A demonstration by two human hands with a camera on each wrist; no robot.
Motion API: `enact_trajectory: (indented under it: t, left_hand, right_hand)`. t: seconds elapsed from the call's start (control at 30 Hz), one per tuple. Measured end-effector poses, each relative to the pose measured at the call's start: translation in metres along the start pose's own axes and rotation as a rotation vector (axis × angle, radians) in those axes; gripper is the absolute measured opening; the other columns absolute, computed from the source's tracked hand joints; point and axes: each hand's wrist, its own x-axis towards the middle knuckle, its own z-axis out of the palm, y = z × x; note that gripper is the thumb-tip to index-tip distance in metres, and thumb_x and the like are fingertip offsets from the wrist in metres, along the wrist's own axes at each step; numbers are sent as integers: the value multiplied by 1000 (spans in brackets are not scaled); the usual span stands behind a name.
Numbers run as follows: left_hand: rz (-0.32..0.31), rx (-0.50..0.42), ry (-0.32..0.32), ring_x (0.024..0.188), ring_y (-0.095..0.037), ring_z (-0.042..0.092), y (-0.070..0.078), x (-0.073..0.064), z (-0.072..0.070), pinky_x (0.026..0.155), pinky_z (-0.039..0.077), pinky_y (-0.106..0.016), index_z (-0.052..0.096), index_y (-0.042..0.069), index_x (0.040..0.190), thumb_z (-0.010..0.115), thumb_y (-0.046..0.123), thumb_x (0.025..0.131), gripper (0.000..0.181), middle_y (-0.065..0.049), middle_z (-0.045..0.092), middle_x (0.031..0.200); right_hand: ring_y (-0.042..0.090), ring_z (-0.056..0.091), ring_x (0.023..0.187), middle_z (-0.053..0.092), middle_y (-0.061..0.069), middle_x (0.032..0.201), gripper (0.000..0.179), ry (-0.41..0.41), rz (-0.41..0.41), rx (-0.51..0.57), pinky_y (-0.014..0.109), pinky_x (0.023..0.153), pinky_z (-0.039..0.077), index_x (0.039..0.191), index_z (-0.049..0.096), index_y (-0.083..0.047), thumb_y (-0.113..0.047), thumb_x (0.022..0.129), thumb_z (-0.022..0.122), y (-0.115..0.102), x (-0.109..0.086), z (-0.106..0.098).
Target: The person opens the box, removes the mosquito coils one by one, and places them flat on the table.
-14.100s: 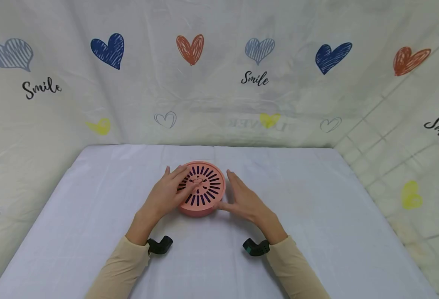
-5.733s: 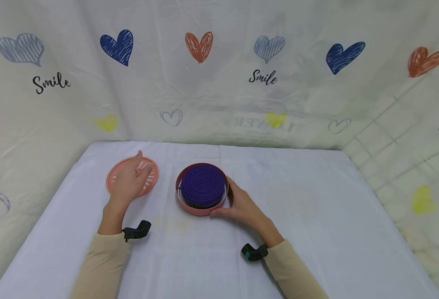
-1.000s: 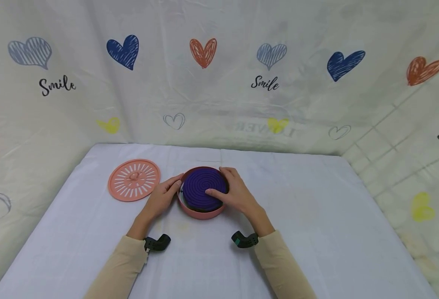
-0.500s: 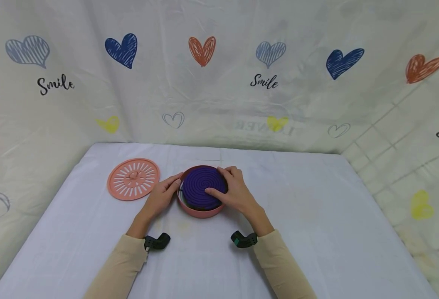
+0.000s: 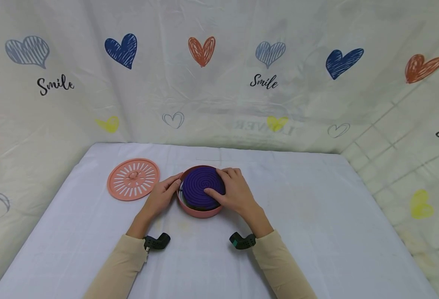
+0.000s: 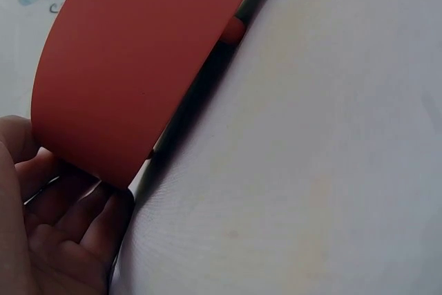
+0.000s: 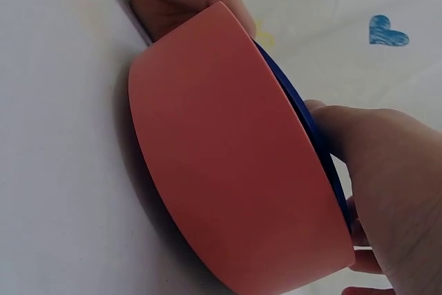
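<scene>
A round pink mosquito coil case (image 5: 201, 214) stands uncovered on the table. Inside it lies a dark purple spiral mosquito coil (image 5: 201, 187), its upper face visible; how many coils lie there I cannot tell. My left hand (image 5: 159, 198) grips the case's left side, thumb at the rim, with fingers curled around the wall in the left wrist view. My right hand (image 5: 238, 193) reaches over the right rim, its thumb on the coil's top and its fingertips at the coil's right edge. The slotted pink lid (image 5: 133, 192) lies flat to the left.
White cloth covers the table (image 5: 309, 224). A pale curtain (image 5: 223, 95) printed with hearts and words hangs behind it and along both sides. Each wrist carries a small black camera (image 5: 157, 241).
Earlier the lid was on the case; it was moved left and set down. My left hand then returned to the case. Lately my right fingers have shifted inward from the rim onto the coil's edge.
</scene>
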Motion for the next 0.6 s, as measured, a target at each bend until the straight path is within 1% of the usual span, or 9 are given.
enact_trajectory:
  t: [0.17, 0.3, 0.5, 0.6]
  left_hand:
    - [-4, -4, -6, 142, -25, 48, 0, 0, 0, 119, 37, -48, 56, 17, 144, 50, 43, 104, 48, -4, 58, 146]
    - [-2, -6, -7, 142, -25, 48, -1, 0, 0, 119, 37, -49, 56, 17, 145, 50, 43, 105, 48, -4, 58, 146]
    - [-8, -14, -7, 142, -25, 48, -1, 0, 1, 120, 37, -49, 56, 18, 144, 50, 42, 104, 47, -3, 58, 145]
    - [-10, -24, -8, 142, -24, 48, -2, 1, 0, 120, 36, -48, 57, 19, 144, 51, 41, 104, 46, -3, 59, 145]
  right_hand:
    - [33, 46, 127, 58, 14, 133, 79, 6, -3, 35, 49, 110, 45, 143, 54, -5, -58, 87, 69, -1, -1, 0]
    - [33, 45, 126, 56, 15, 133, 78, 9, 1, 67, 53, 109, 41, 143, 54, -6, -56, 85, 72, -2, -1, 1]
    - [32, 44, 120, 55, 14, 131, 76, 35, -2, 90, 52, 98, 36, 142, 56, -10, -53, 83, 75, -2, -1, 1]
    - [32, 44, 121, 54, 14, 131, 75, 29, 6, 111, 51, 98, 36, 141, 55, -10, -51, 83, 76, -3, -1, 1]
